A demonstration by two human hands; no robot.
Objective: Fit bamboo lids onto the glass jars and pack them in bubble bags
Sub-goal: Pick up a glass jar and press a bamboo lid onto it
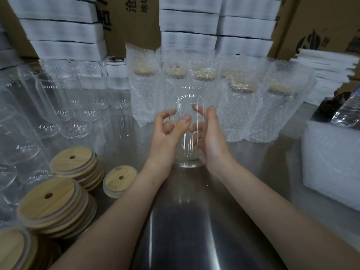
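A clear glass jar (190, 106) stands upright, without a lid, on the steel table (194, 221) at the centre. My left hand (167, 133) curls round its left side, thumb and fingers on the glass. My right hand (211, 137) cups its right side with fingers wrapped behind. Stacks of round bamboo lids (76, 162) with a small hole lie at the lower left, with a short stack (120, 179) nearer my left forearm. Several lidded jars in bubble bags (239, 106) stand in a row behind the jar.
Several empty glass jars (78, 106) crowd the left side. A pile of flat bubble bags (331, 162) lies at the right, a water bottle (346, 112) behind it. White foam stacks (64, 30) and cardboard boxes (321, 22) line the back.
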